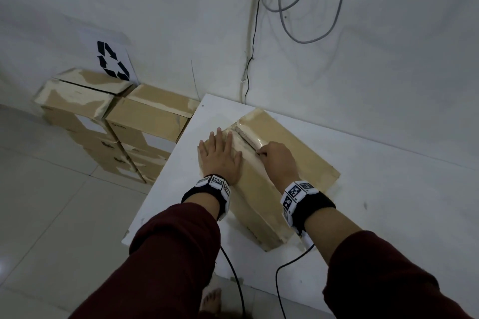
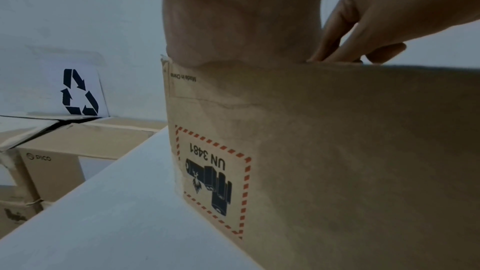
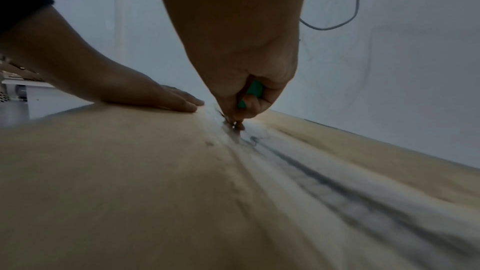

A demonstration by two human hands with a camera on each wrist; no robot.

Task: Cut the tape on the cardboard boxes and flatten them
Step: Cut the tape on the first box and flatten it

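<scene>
A brown cardboard box [image 1: 293, 153] lies on the white table [image 1: 388, 189], with clear tape [image 1: 250, 137] running along its top seam. My left hand [image 1: 220, 155] lies flat, fingers straight, pressing on the box's left top flap. My right hand [image 1: 278, 159] grips a green-handled cutter [image 3: 253, 91] with its tip set on the taped seam [image 3: 236, 125]. In the left wrist view the box's side [image 2: 337, 151] bears a UN 3481 battery label [image 2: 213, 180], and the right hand [image 2: 376, 17] reaches over the top edge.
Stacked cardboard boxes [image 1: 124, 127] stand on the tiled floor left of the table, below a recycling sign [image 1: 112, 59] on the wall. Cables [image 1: 285, 8] hang on the wall behind. Wrist-camera cords [image 1: 280, 280] trail off the table's front edge.
</scene>
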